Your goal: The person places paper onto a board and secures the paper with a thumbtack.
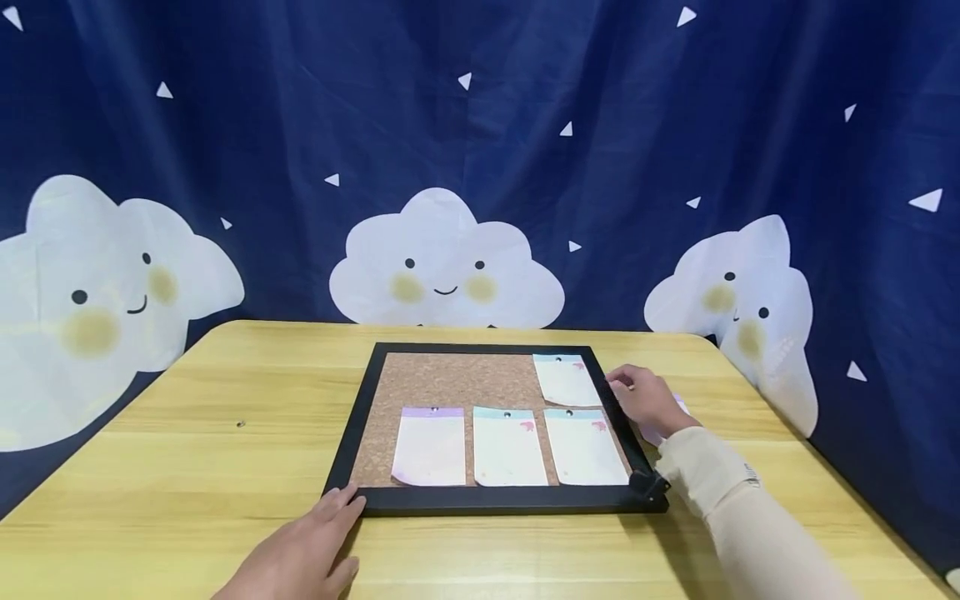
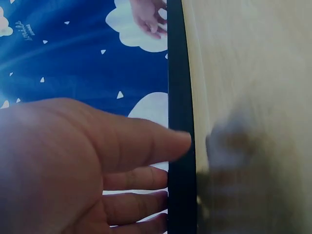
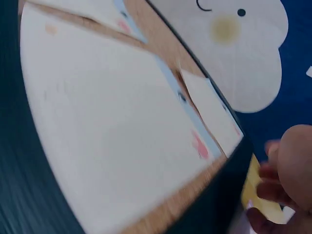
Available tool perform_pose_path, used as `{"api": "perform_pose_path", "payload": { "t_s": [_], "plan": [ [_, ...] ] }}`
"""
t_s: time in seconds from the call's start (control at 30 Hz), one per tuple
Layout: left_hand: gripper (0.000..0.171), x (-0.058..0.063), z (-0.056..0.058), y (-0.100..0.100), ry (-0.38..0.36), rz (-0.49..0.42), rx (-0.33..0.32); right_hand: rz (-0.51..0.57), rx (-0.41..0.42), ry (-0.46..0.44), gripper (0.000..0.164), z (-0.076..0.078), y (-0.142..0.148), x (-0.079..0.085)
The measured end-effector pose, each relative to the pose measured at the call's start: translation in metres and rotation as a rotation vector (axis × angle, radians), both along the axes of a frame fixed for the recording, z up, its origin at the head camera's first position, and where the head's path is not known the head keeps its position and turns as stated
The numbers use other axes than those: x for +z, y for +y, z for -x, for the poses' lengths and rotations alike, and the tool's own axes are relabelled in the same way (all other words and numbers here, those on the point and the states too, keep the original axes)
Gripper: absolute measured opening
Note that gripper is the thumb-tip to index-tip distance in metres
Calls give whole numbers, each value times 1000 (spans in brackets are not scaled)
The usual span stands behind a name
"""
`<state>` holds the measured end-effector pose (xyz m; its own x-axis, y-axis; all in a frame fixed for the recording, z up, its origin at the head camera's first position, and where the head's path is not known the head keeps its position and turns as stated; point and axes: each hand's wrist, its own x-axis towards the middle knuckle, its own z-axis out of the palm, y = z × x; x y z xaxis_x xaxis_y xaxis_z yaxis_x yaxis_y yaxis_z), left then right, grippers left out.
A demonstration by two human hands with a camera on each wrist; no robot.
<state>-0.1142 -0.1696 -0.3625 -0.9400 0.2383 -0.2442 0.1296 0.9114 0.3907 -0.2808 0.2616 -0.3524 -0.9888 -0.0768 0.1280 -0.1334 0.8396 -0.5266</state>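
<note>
A black-framed corkboard [image 1: 450, 375] lies flat on the table. Pinned to it are a purple-topped note sheet [image 1: 431, 450] and several blue-topped sheets [image 1: 510, 450], one of them a note sheet [image 1: 566, 382] in the upper right corner. My left hand [image 1: 303, 546] rests at the front left corner, its fingertips on the black frame [image 2: 181, 97]. Beside the right edge is my right hand [image 1: 651, 398], fingers loosely bent, with nothing visible between them in the right wrist view. A purple-edged paper [image 1: 651, 435] lies partly hidden beneath that hand.
A small shiny pin-like piece [image 1: 240, 423] lies on the wooden table [image 1: 187, 483], left of the board. A dark blue curtain [image 1: 300, 108] with white clouds hangs behind. At the frame's front right corner is a small black object [image 1: 648, 485] near my right wrist.
</note>
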Motion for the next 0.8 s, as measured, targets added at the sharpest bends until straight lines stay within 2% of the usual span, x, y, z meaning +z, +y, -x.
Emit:
{"api": "perform_pose_path", "payload": {
  "t_s": [0.1,0.3,0.5,0.63,0.8],
  "plan": [
    [62,2,2,1,-28,-7,18,-82,-58,-21,28,-4,13,7],
    [64,4,2,1,-38,1,21,-258,-139,-128,36,-15,37,14],
    [63,2,3,-2,-37,-6,17,-350,-176,-260,61,-28,50,14],
    [63,1,3,-3,-31,-9,13,-372,-181,-245,62,-30,58,12],
    [64,0,3,-3,-23,-11,17,-338,-199,-233,62,-27,64,13]
  ]
}}
